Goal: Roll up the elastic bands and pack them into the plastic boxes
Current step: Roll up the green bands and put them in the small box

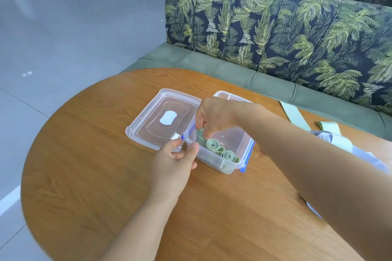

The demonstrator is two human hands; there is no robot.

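Centre of the table (pixel 84 176) sits the box (pixel 222 166), with its lid (pixel 148 125) lying flat at its 10 o'clock. Your left hand (pixel 176 161) pinches the box's 9 o'clock corner, steadying it. Your right hand (pixel 214 116), fingers curled down, pinches a roll (pixel 199 132) at the 11 o'clock end, beside two rolls (pixel 213 144) already in. Packing step, I'd say. Next, let go gently so it doesn't uncoil, then fetch the loose bands (pixel 294 115) at 2 o'clock.

Right of the right hand's (pixel 214 116) grip, two rolled bands (pixel 213 144) line the plastic box (pixel 222 168); floor beyond bare; lid (pixel 146 131) abuts left.
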